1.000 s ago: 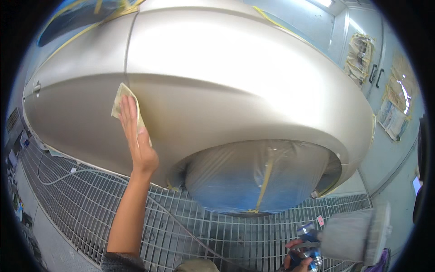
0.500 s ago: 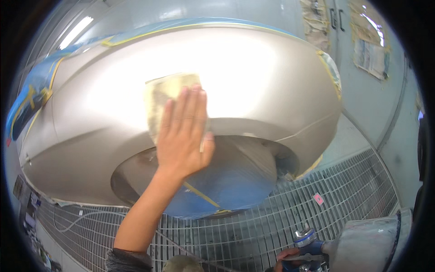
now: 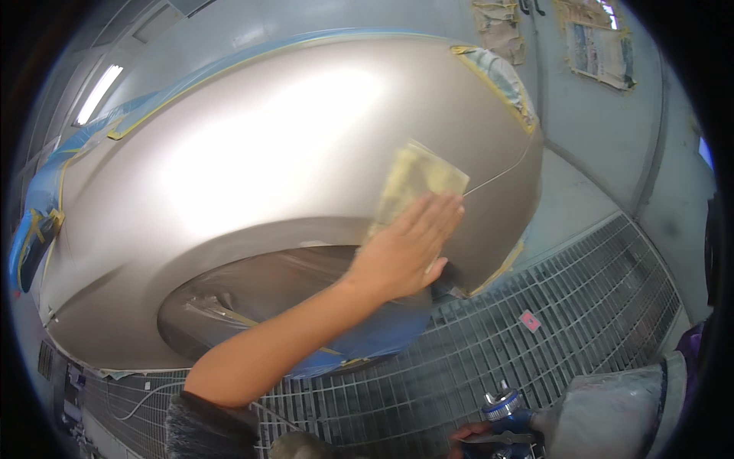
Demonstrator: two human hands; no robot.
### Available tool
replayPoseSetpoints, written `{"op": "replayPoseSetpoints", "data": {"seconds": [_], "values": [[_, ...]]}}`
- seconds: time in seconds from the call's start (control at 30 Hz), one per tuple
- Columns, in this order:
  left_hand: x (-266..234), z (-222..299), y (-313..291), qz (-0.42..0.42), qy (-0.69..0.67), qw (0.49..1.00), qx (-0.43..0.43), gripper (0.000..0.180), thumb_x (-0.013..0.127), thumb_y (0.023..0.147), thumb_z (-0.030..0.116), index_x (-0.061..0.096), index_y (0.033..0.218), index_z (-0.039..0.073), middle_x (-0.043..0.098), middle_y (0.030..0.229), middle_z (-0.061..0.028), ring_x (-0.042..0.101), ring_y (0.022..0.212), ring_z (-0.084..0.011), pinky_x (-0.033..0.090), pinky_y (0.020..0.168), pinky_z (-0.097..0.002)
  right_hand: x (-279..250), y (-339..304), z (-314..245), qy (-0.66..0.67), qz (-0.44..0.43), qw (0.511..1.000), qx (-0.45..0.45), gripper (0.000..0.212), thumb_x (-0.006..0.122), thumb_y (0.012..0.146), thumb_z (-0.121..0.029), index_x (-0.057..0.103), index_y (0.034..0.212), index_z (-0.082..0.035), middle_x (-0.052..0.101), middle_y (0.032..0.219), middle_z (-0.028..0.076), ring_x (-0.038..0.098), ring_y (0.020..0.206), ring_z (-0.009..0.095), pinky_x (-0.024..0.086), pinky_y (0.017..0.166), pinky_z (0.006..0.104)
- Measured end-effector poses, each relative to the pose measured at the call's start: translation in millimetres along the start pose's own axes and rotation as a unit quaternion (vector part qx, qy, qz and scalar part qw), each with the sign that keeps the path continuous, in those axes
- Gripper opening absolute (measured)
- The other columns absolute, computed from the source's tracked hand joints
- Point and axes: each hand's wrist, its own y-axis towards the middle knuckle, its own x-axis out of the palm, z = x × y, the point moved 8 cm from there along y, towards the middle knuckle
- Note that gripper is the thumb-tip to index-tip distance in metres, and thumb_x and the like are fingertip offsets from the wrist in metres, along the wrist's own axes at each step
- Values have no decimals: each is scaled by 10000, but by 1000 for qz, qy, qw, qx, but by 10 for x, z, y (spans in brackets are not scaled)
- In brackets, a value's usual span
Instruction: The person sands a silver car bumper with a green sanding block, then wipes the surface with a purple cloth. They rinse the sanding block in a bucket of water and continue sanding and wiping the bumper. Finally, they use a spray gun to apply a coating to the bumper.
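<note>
My left hand (image 3: 404,249) lies flat, fingers stretched, over a yellowish tack cloth (image 3: 420,172). It presses the cloth against the silvery-beige car body panel (image 3: 252,161), between the wheel arch and the front corner. The cloth sticks out past the fingertips and is slightly blurred. At the bottom right, my right hand (image 3: 465,439) is closed around a spray gun (image 3: 501,405) with a blue-ringed fitting. Most of that hand is cut off by the lower edge. A large, paint-smeared translucent cup (image 3: 612,409) is joined to the gun.
Blue masking film with yellow tape (image 3: 160,96) edges the panel's top. Plastic sheeting (image 3: 267,294) covers the wheel. A masked headlight area (image 3: 497,80) is at the front corner. Beneath is a metal floor grating (image 3: 497,344) with a small pink card (image 3: 530,320). A hose (image 3: 145,398) lies left.
My left hand and the cloth have swept right across the panel, from above the wheel arch toward the front corner. The view has shifted and tilted. My right hand still holds the spray gun.
</note>
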Motion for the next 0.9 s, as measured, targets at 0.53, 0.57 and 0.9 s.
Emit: {"op": "replayPoseSetpoints", "data": {"seconds": [0.53, 0.57, 0.9], "values": [[-424, -1498, -2384, -18, 121, 991, -55, 703, 343, 1008, 567, 416, 1504, 75, 401, 1554, -147, 346, 1458, -336, 222, 1213, -528, -270, 455, 236, 28, 23, 999, 22, 844, 693, 772, -716, 533, 1274, -58, 587, 1195, 73, 567, 661, 118, 454, 590, 281], [-427, -1462, -2266, -49, 124, 991, -26, 684, 339, 1013, 558, 438, 1494, 82, 411, 1549, -143, 351, 1456, -333, 222, 1213, -529, -272, 484, 283, 25, 25, 999, 23, 845, 691, 771, -718, 533, 1274, -58, 587, 1194, 73, 566, 660, 119, 454, 590, 281], [-394, -880, -1080, -29, 85, 983, 158, 468, 335, 1025, 307, 550, 1428, 206, 505, 1493, 62, 433, 1405, -135, 271, 1236, -424, -284, 476, 388, 24, 46, 998, 29, 858, 678, 766, -733, 532, 1275, -58, 588, 1181, 73, 563, 653, 120, 452, 586, 280]]}}
